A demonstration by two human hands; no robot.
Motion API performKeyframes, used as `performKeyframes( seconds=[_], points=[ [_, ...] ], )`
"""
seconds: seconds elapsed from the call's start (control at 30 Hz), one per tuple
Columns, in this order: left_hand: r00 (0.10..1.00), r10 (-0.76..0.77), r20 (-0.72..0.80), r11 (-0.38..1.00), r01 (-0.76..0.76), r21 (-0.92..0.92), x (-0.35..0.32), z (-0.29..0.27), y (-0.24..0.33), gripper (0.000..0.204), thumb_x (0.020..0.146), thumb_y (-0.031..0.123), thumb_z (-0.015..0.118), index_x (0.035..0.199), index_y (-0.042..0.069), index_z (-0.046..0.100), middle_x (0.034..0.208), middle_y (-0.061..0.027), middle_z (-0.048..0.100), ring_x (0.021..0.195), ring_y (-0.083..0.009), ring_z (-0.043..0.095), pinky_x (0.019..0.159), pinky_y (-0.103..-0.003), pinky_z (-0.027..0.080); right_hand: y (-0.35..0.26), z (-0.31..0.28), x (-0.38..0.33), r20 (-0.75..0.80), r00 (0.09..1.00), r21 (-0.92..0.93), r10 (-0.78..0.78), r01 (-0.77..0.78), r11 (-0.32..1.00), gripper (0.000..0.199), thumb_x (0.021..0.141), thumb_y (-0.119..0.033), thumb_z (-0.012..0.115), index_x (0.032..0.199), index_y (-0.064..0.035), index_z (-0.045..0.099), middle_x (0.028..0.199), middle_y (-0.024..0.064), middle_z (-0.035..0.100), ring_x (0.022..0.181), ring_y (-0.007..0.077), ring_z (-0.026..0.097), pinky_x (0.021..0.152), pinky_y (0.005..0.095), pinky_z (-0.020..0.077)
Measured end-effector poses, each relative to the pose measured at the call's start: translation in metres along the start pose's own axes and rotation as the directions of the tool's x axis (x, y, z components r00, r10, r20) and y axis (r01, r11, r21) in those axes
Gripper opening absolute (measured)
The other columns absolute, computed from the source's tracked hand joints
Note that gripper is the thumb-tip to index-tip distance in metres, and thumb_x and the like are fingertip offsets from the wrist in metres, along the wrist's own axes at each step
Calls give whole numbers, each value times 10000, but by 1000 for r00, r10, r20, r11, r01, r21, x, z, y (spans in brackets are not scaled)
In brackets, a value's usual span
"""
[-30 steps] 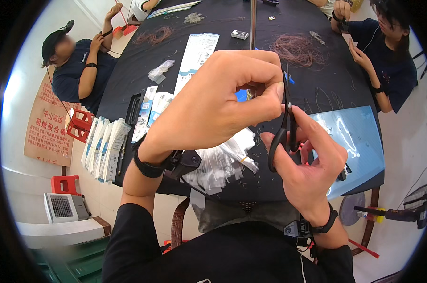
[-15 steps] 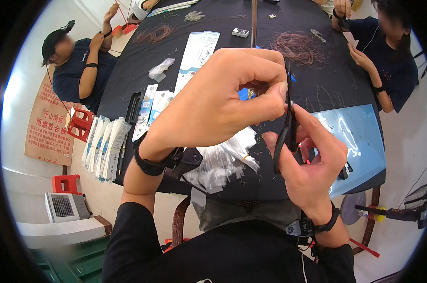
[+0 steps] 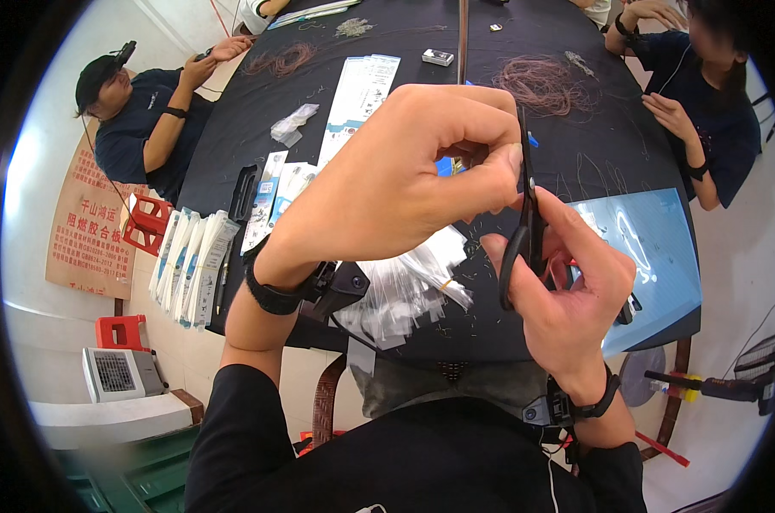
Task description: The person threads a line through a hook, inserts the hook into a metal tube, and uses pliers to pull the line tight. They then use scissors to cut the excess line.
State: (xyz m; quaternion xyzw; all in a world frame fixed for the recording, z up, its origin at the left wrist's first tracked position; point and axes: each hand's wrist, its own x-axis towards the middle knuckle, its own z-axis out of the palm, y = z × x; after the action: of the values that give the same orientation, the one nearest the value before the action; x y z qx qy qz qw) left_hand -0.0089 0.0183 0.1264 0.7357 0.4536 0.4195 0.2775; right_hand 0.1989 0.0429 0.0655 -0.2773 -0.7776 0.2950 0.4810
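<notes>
My left hand (image 3: 422,175) is raised over the table, thumb and forefinger pinched together. Whatever lies between those fingertips is too small to make out. Dark scissors (image 3: 511,265) are in my right hand (image 3: 576,295), with thumb and fingers around the handles. Their blades point up, right beside my left fingertips, and look nearly closed. Beneath my hands lies a heap of small clear plastic bags (image 3: 387,299), some banded together. A translucent blue sheet (image 3: 661,256) lies to the right of my right hand.
Black cloth covers the table (image 3: 362,158). On it are tangled reddish-brown line (image 3: 546,85), a small box (image 3: 437,57), printed cards (image 3: 357,98) and a narrow black tray (image 3: 244,195). White packets (image 3: 191,269) line the left edge. Co-workers sit left (image 3: 148,111) and right (image 3: 704,94).
My right hand and the scissors have shifted slightly down and right; my left hand keeps its pinch. The left co-worker has lowered a raised hand, and the right co-worker's hands have moved.
</notes>
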Motion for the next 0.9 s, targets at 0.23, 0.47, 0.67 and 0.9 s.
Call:
performKeyframes(
  seconds=[0.23,0.47,0.67,0.9],
  points=[
    [1000,-6,6,1000,6,-8,0,0,-1,223,1003,26,522,806,-44,596,888,-49,570,686,-73,558,612,-234,472,2,0,0,3,1000,-15,-1,1,1000,485,772,-72,927,1202,67,752,710,1,686,570,14,494,511,194,319],
    [1000,5,9,1000,-4,-26,1,0,-3,224,1004,22,521,806,-48,600,889,-50,565,683,-72,557,611,-233,472,4,-1,-1,14,1000,-32,-12,12,999,479,773,-36,917,1206,79,746,697,10,682,550,17,527,504,187,336],
    [1000,6,4,999,-5,-44,1,1,-2,228,1003,22,520,805,-45,608,889,-50,562,677,-70,551,601,-229,467,5,2,-5,-10,1000,-3,-12,12,1000,438,791,31,884,1205,80,746,667,3,659,546,8,523,503,188,330],
    [1000,-3,2,989,4,-149,1,1,-1,275,1032,84,535,793,-29,614,864,-57,573,653,-78,538,590,-227,454,-1,-1,-4,-69,988,125,135,-126,984,377,812,0,871,1167,49,755,645,1,645,539,26,526,506,197,357]
  ],
)
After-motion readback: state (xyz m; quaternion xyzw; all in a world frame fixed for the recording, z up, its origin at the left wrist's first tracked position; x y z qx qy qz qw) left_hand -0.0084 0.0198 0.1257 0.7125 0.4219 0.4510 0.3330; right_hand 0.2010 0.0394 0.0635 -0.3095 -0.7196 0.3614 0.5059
